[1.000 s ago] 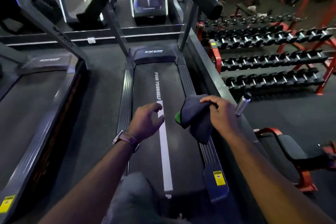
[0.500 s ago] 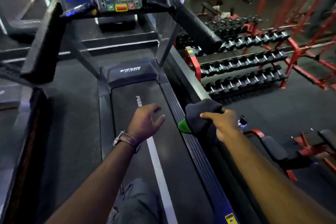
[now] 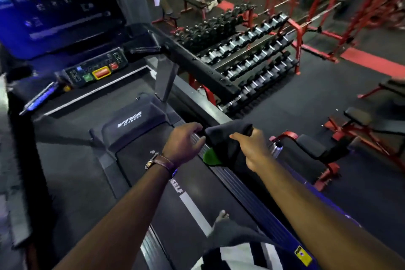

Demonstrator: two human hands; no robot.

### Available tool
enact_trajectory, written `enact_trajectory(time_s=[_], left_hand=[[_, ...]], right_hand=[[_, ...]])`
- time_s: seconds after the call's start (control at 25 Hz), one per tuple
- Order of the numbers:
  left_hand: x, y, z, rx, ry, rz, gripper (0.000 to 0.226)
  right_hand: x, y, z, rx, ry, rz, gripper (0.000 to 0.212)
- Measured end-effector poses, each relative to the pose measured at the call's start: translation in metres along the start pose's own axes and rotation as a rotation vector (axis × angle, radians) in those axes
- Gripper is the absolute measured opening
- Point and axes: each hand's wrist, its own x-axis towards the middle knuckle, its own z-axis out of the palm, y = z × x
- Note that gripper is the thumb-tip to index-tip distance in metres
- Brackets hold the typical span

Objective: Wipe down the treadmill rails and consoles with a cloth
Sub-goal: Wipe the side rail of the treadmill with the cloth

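A dark cloth [image 3: 228,144] with a green patch hangs bunched in my right hand [image 3: 252,149], over the treadmill's right foot rail [image 3: 245,190]. My left hand [image 3: 184,140] touches the cloth's left edge with its fingertips; I cannot tell whether it grips. A silver spray bottle [image 3: 276,149] shows just behind my right hand. The treadmill console [image 3: 96,70], with green, orange and red buttons, stands ahead at upper left under a blue-lit screen [image 3: 54,11]. The black padded right handrail [image 3: 197,66] runs from the console toward me.
A red rack of dumbbells [image 3: 252,57] stands right of the treadmill. Red-framed benches [image 3: 315,149] sit on the dark floor at right. The belt [image 3: 179,199] carries a white stripe. My foot and trouser leg [image 3: 225,228] are on the belt. People and benches are far back.
The view has swung up and closer to the console. My left hand has moved right to meet the cloth, which my right hand still holds over the right rail.
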Motion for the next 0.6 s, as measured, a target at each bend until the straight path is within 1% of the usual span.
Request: enact_trajectory(time_s=[0.16,0.24,0.32,0.4,0.52,0.6], left_hand=[[0.077,-0.048,0.021,-0.01,-0.043,0.046,0.027],[0.108,-0.064,0.028,-0.035,-0.068,0.074,0.028],[0.136,-0.081,0.037,-0.054,-0.117,0.12,0.027],[0.165,-0.097,0.048,-0.063,-0.162,0.161,0.028],[0.204,-0.116,0.065,-0.101,-0.218,0.193,0.033],[0.226,-0.125,0.078,-0.126,-0.254,0.274,0.034]], right_hand=[[0.055,-0.02,0.027,0.032,0.063,-0.055,0.041],[0.073,-0.035,0.032,0.0,0.085,-0.086,0.037],[0.091,-0.046,0.036,-0.086,0.114,-0.131,0.034],[0.1,-0.056,0.043,-0.26,0.146,-0.209,0.035],[0.101,-0.067,0.05,-0.409,0.282,-0.263,0.037],[0.098,-0.081,0.053,-0.448,0.446,-0.297,0.039]])
